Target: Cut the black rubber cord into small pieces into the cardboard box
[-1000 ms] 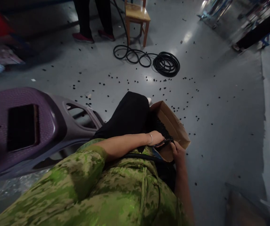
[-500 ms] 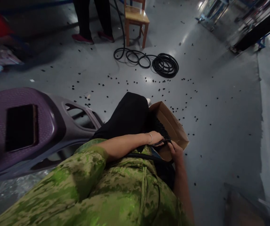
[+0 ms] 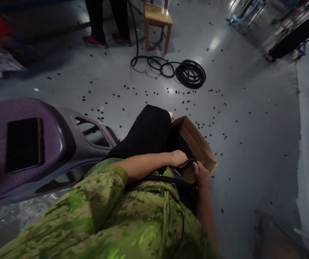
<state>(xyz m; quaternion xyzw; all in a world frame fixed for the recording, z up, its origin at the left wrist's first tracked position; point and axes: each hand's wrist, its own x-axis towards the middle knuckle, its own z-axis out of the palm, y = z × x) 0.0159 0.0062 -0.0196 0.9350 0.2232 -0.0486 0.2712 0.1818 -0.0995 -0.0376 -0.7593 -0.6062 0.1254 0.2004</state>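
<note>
Over an open cardboard box (image 3: 197,138), my two hands are close together. My left hand (image 3: 180,158), with a bracelet at the wrist, is closed around what look like dark-handled scissors (image 3: 181,165); their tips are hard to make out. My right hand (image 3: 201,172) pinches a black rubber hose near its end, beside the scissors. The black hose (image 3: 158,178) runs across my lap and bends up toward my right hand. Many small black pieces (image 3: 182,144) lie in the box, partly hidden by my left hand and leg.
On my left stands a purple plastic stool (image 3: 54,129) with a phone (image 3: 25,144) on it. Small black bits are scattered over the grey floor (image 3: 264,144). Ahead lie a coiled black hose (image 3: 190,73), a wooden chair (image 3: 158,16) and a standing person's legs (image 3: 96,21).
My right hand has tilted slightly and shifted a little toward my left hand. The dark shape between the hands looks thicker now. My left hand has barely moved, and the view has shifted slightly.
</note>
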